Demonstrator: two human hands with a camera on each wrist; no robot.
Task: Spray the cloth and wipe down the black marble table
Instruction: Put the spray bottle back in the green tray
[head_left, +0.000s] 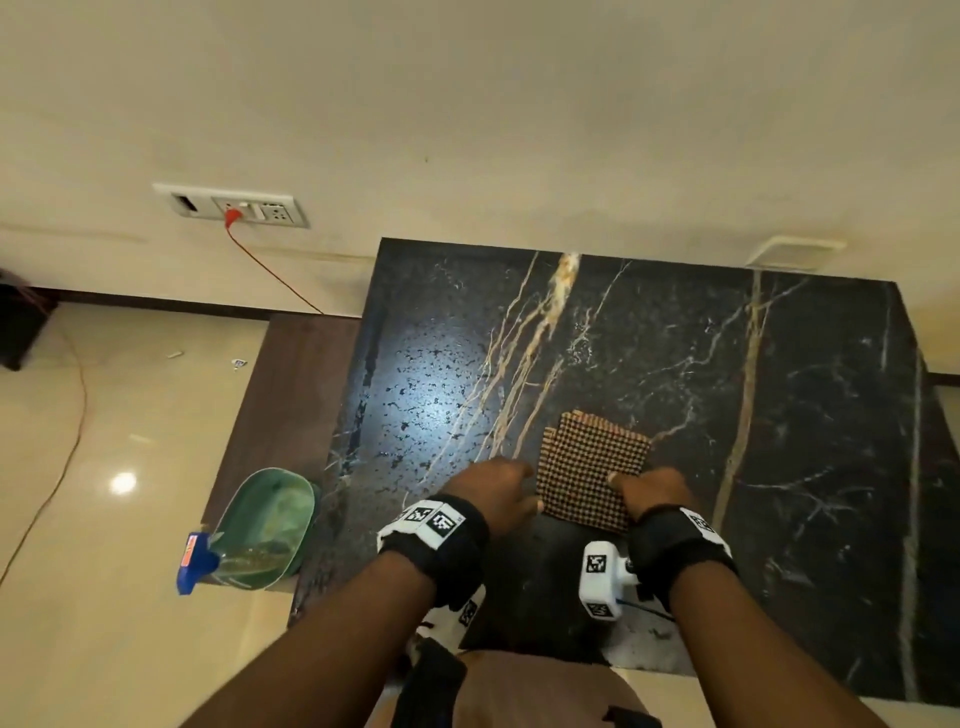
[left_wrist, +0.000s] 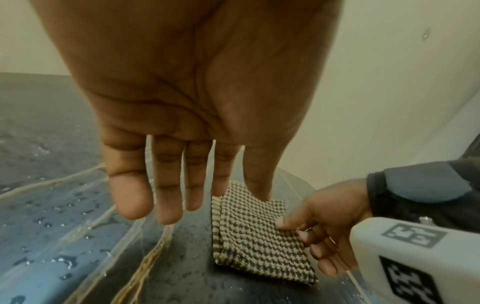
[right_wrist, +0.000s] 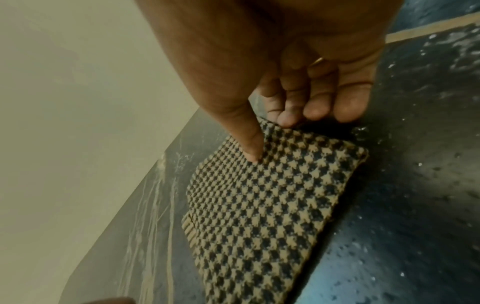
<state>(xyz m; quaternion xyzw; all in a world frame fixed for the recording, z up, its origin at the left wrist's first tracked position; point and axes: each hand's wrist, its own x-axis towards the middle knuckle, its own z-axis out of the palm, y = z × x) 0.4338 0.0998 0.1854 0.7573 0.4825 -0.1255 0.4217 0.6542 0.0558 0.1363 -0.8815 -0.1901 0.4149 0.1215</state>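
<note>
A folded tan-and-black houndstooth cloth (head_left: 592, 467) lies flat on the black marble table (head_left: 779, 415), near its front edge. My right hand (head_left: 626, 483) pinches the cloth's near right corner: in the right wrist view the thumb (right_wrist: 252, 152) presses on top of the cloth (right_wrist: 259, 216) and the fingers curl at its edge. My left hand (head_left: 522, 488) is open at the cloth's left edge, its fingers (left_wrist: 168, 195) straight just above the wet marble. The green spray bottle (head_left: 265, 525) with a blue trigger head lies left of the table, out of both hands.
Spray droplets (head_left: 431, 395) cover the left part of the tabletop. A brown lower ledge (head_left: 291, 395) carries the bottle. A wall socket (head_left: 234, 208) with a red cable sits behind, and an orange cable (head_left: 72, 441) runs across the glossy floor at the left.
</note>
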